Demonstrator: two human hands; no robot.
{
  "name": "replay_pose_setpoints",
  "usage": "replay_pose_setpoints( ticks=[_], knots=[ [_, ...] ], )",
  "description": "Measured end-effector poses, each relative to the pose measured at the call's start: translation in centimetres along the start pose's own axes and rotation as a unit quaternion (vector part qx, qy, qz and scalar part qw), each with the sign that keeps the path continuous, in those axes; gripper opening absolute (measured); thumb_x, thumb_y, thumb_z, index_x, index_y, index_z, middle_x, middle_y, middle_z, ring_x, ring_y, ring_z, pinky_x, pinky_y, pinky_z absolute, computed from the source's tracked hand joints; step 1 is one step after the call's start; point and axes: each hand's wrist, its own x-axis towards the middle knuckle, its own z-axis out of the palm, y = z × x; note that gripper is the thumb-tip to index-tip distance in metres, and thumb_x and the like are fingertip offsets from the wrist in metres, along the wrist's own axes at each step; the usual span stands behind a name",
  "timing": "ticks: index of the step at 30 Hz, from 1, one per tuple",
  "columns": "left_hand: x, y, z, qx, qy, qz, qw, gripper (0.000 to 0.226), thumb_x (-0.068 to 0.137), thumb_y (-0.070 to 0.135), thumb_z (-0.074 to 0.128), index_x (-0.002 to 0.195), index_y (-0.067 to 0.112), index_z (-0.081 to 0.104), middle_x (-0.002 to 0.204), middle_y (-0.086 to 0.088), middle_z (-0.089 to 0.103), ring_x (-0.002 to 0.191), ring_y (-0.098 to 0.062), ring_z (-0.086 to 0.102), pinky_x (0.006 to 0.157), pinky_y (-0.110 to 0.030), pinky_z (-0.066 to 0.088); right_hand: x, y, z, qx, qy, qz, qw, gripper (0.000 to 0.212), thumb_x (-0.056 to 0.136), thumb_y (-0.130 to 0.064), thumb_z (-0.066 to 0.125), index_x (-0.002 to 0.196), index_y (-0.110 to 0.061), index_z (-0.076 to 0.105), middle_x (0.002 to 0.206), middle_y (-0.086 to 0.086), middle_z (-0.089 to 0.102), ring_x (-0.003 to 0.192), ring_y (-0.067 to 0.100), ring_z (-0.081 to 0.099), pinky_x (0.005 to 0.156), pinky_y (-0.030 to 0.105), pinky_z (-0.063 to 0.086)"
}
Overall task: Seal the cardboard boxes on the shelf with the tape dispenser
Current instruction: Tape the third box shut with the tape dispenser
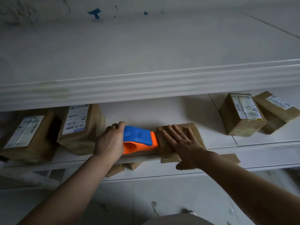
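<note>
A blue and orange tape dispenser (139, 138) lies on the white shelf (146, 114), its orange nose against the left side of a small brown cardboard box (194, 129). My left hand (110, 140) grips the dispenser's rear end. My right hand (181, 140) presses flat on top of that box with fingers spread. The box juts slightly over the shelf's front edge. A strip of brown tape (230, 157) lies along the edge to its right.
Two labelled boxes (79, 127) (27, 135) stand at the left on the shelf, two more (241, 114) (276, 109) at the right. An upper shelf's moulded edge (146, 85) overhangs closely. Smaller brown parcels (115, 169) show below the front edge.
</note>
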Motion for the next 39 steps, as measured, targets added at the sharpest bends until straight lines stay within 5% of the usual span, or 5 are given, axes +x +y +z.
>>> replay_pose_setpoints(
  ticks=[8,14,21,28,39],
  knots=[
    [-1.0,-0.2,0.3,-0.019,0.001,-0.004,1.0,0.057,0.083,0.006,0.058,0.133,0.021,0.035,0.121,-0.005,0.055,0.108,-0.025,0.056,0.075,-0.036,0.05,1.9,-2.0,-1.4,-0.007,0.004,0.013,1.0,0.128,0.068,-0.052,0.073,0.149,-0.012,-0.018,0.156,0.009,-0.027,0.14,0.023,-0.029,0.115,0.06,-0.001],
    [-2.4,-0.8,-0.4,-0.167,0.019,0.001,0.986,0.069,0.076,0.002,0.06,0.137,0.026,0.038,0.128,-0.003,0.056,0.112,-0.026,0.056,0.088,-0.037,0.049,2.2,0.0,-3.5,0.084,0.074,0.012,0.994,0.131,0.056,-0.057,0.073,0.152,-0.018,-0.007,0.153,0.003,0.017,0.141,0.024,0.021,0.114,0.041,0.022],
    [-2.2,2.8,-4.0,-0.22,0.077,0.067,0.97,0.073,0.073,-0.001,0.062,0.137,0.024,0.039,0.133,-0.001,0.052,0.119,-0.023,0.052,0.095,-0.037,0.046,-2.7,5.5,-1.4,0.503,0.111,0.006,0.857,0.127,0.057,-0.014,0.092,0.15,-0.03,0.007,0.149,-0.005,0.022,0.134,0.0,0.026,0.109,0.028,0.032],
    [-1.2,7.2,-4.2,-0.18,0.061,0.093,0.977,0.074,0.077,0.005,0.063,0.141,0.027,0.032,0.138,0.004,0.046,0.122,-0.02,0.05,0.093,-0.036,0.047,-2.8,5.8,-3.4,0.264,0.132,0.028,0.955,0.14,0.048,-0.053,0.085,0.15,-0.029,-0.008,0.156,-0.004,0.012,0.144,0.014,0.001,0.119,0.049,0.011],
    [-0.5,0.7,-5.5,-0.167,0.039,-0.011,0.985,0.078,0.071,0.0,0.068,0.14,0.02,0.037,0.134,-0.009,0.054,0.118,-0.032,0.053,0.092,-0.038,0.045,-3.1,6.8,-2.7,0.229,0.136,0.035,0.963,0.136,0.049,-0.057,0.082,0.151,-0.028,-0.002,0.147,-0.008,0.025,0.134,0.013,0.018,0.116,0.041,0.02]
  ],
)
